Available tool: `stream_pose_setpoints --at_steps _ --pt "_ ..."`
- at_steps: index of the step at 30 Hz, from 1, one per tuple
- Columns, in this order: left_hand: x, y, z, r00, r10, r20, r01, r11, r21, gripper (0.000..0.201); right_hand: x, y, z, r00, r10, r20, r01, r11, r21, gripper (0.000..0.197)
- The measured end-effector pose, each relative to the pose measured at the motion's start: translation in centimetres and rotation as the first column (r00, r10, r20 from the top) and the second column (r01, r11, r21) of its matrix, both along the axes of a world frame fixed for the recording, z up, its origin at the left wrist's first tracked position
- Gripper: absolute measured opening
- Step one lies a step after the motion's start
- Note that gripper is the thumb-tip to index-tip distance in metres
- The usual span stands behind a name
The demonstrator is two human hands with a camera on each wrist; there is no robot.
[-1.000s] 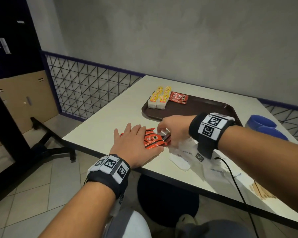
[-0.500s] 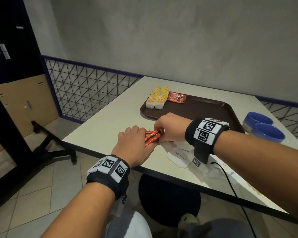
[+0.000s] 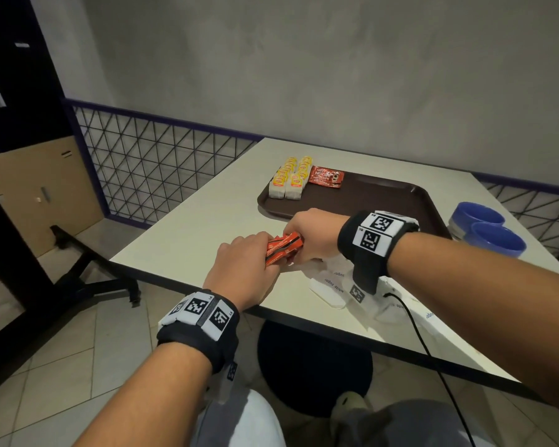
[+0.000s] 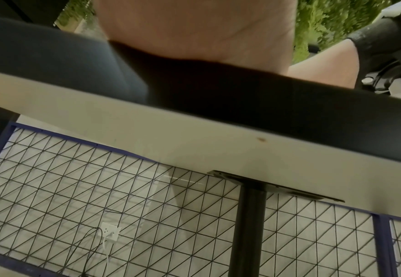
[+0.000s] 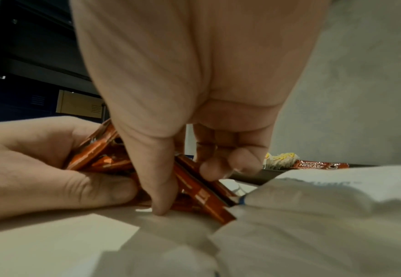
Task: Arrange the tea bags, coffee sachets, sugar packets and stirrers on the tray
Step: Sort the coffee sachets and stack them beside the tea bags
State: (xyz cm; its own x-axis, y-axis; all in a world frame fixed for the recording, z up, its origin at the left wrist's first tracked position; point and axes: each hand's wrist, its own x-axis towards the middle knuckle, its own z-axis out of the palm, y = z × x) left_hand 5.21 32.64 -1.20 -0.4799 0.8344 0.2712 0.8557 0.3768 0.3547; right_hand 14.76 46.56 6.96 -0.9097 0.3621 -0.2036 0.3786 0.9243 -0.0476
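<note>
Both the left hand [image 3: 244, 266] and right hand [image 3: 310, 233] now clasp the formerly fanned coffee sachets [image 3: 284, 250] into a bundle.

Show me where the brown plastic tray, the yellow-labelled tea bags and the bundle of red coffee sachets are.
Brown plastic tray [image 3: 371, 201]: head view, bare floor of the tray.
Yellow-labelled tea bags [image 3: 290, 182]: head view, middle of the two rows.
Bundle of red coffee sachets [image 3: 284, 248]: head view, the part showing between both hands.
</note>
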Motion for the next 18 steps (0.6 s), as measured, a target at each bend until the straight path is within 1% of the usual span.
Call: stream_pose_setpoints --at_steps 3,6,11,14,16,18 --pt "0.04 0.07 0.13 1.000 -0.005 -0.017 0.004 0.999 -0.042 0.043 -0.39 -0.12 0.09 0.999 -0.024 0.023 0.024 1.000 -0.004 0.010" --pt "-0.15 0.17 0.00 1.000 -0.003 0.025 0.003 1.000 -0.019 0.049 -0.66 -0.09 -0.14 1.000 -0.026 -0.009 0.026 1.000 0.007 0.007" --pt "-0.23 0.09 -0.29 1.000 -0.007 0.011 0.007 1.000 0.006 0.045 -0.46 0.10 -0.22 0.999 -0.045 -0.025 0.045 0.999 0.004 0.007" --pt "-0.02 -0.06 -0.11 1.000 0.014 -0.020 -0.014 1.000 0.012 0.048 -0.78 0.07 -0.44 0.999 -0.041 0.018 0.041 0.999 0.022 0.008" --pt "0.08 -0.19 0.01 0.999 0.021 -0.030 -0.021 1.000 0.020 0.044 -1.00 0.08 -0.46 0.998 -0.033 0.051 0.032 0.999 0.031 0.009" --pt "0.19 -0.38 0.08 0.999 0.020 -0.026 -0.019 0.999 0.042 0.039 -0.81 0.31 0.12 0.999 -0.030 0.024 0.029 1.000 0.004 0.010"
